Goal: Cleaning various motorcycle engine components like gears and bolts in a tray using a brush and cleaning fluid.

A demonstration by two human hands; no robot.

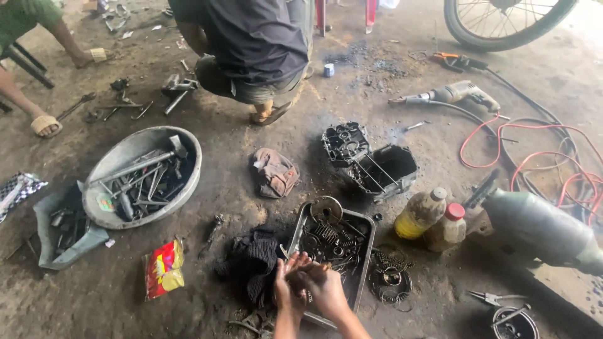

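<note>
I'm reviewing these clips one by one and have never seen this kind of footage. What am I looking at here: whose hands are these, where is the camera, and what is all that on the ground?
There is no machine: one camera sits on a person's head and looks down at that person's own two bare hands. The left hand and right hand meet over a grimy metal tray full of springs and gears, fingers closed around a small dark part; what it is I cannot tell. On the dirt floor lie a round basin of tools, a dark rag, a brown cloth, an engine casing, two oily bottles, a power drill and red cable. Another person crouches at the top.
</note>
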